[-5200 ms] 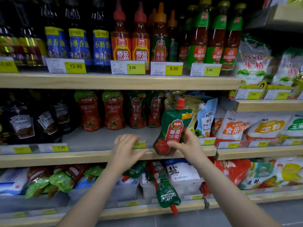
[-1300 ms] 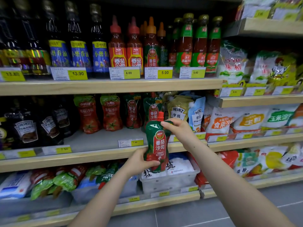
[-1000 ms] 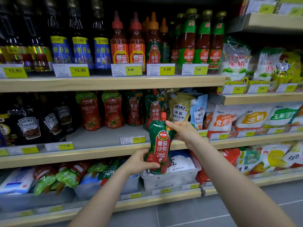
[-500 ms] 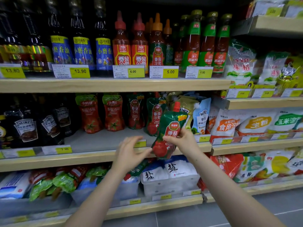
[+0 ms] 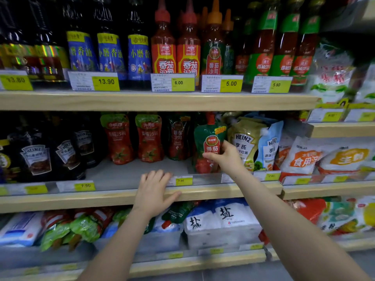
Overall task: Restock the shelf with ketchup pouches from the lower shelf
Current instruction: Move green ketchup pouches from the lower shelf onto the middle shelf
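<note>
A green ketchup pouch [image 5: 205, 136] with a red cap stands upright on the middle shelf [image 5: 121, 175], and my right hand [image 5: 225, 157] grips its right side. My left hand [image 5: 154, 191] lies flat on the shelf's wooden front edge with spread fingers and holds nothing. More ketchup pouches stand further back on the same shelf: two red ones [image 5: 119, 138] and a dark green one [image 5: 178, 136]. On the lower shelf, green ketchup pouches [image 5: 178, 211] lie on their sides, partly hidden behind my left arm.
Heinz pouches [image 5: 245, 142] stand right beside the held pouch. Dark Heinz sauce pouches [image 5: 36, 159] fill the middle shelf's left. Sauce bottles [image 5: 188, 41] line the upper shelf. Salt bags in a clear bin [image 5: 219, 222] sit below. The middle shelf's front is bare grey surface.
My right hand has carried the pouch up and back onto the middle shelf, where it now stands. My left hand has let go and settled on the shelf edge.
</note>
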`<state>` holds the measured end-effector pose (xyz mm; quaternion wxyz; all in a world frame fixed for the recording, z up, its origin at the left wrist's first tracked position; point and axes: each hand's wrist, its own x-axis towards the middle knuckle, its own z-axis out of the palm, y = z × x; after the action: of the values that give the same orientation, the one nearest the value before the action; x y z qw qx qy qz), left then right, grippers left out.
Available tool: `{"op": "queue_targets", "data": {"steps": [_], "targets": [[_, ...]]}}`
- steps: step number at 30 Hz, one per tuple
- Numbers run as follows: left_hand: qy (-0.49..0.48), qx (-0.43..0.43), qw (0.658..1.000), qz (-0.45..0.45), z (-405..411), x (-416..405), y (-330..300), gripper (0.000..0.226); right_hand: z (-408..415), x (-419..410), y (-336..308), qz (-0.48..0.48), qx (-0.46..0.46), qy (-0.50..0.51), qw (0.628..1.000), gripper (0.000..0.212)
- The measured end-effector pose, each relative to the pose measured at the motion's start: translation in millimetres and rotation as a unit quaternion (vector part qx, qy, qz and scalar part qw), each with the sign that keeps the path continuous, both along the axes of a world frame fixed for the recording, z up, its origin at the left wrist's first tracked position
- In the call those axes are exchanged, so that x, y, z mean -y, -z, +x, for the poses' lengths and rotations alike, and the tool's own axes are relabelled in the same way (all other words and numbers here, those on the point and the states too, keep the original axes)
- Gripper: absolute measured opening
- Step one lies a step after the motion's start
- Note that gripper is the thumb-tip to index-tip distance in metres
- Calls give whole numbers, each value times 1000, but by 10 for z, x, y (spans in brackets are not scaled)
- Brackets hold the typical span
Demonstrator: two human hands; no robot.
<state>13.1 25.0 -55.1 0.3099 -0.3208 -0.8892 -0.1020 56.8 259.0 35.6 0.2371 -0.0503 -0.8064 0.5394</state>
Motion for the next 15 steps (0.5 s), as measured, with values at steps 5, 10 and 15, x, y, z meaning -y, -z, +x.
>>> {"op": "queue_targets", "data": {"steps": [5,10,15], "targets": [[-4,-6,1000,5,-34,-39,45,56,-90,-105,178,-22,37,20,999,36],[-32,24,999,13,23,-78,-32,57,-54,-113,222,-15,53,9,998,40],[12,245,966,80,-74,-496,-344,97,13,-175,310,27,43,48,998,60]]}}
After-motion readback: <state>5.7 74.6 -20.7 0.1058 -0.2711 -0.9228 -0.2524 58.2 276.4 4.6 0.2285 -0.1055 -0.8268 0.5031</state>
